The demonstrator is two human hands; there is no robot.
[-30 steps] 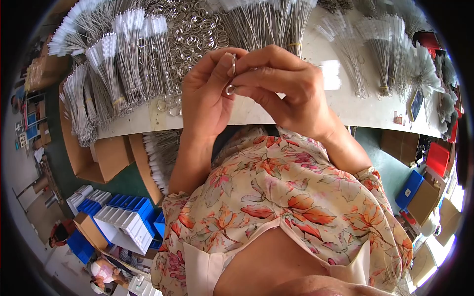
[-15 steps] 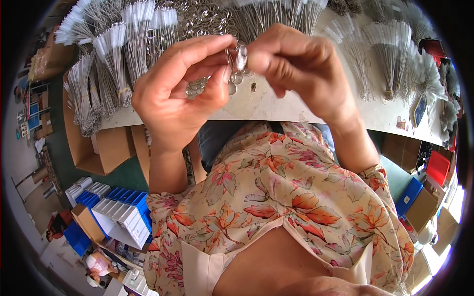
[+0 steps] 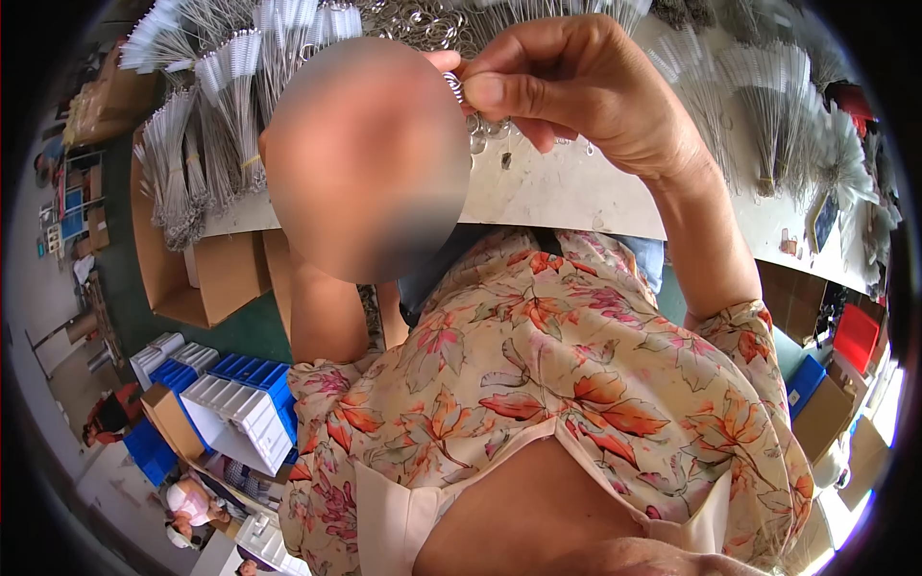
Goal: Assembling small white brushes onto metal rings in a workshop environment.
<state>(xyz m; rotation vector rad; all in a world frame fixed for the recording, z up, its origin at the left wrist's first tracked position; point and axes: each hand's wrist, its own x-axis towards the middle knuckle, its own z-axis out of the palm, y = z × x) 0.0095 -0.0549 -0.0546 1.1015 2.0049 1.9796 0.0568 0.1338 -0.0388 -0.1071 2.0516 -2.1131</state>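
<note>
My right hand [image 3: 567, 91] is closed in a pinch, thumb against fingers, on shiny metal rings [image 3: 453, 86] held up over the table's near edge. They look like split rings; how many are held I cannot make out. My left hand [image 3: 370, 158] is beside them, mostly covered by a blurred patch. Only a fingertip shows, near the rings, so its grip is hidden. A pile of loose metal rings [image 3: 408, 24] lies on the table behind my hands, with a few more just below my right fingers.
Bundles of wire brushes with white bristles [image 3: 230, 77] stand left on the white table [image 3: 576, 197]; more brush bundles [image 3: 768, 106] lie right. Below left are an open cardboard box [image 3: 206, 278] and blue and white plastic crates [image 3: 240, 413]. Other people [image 3: 192, 504] are at far lower left.
Both hands have risen slightly, away from me. My right fingers have shifted left against the rings. A blurred patch covers my left hand, which earlier showed fingers and thumb around the rings.
</note>
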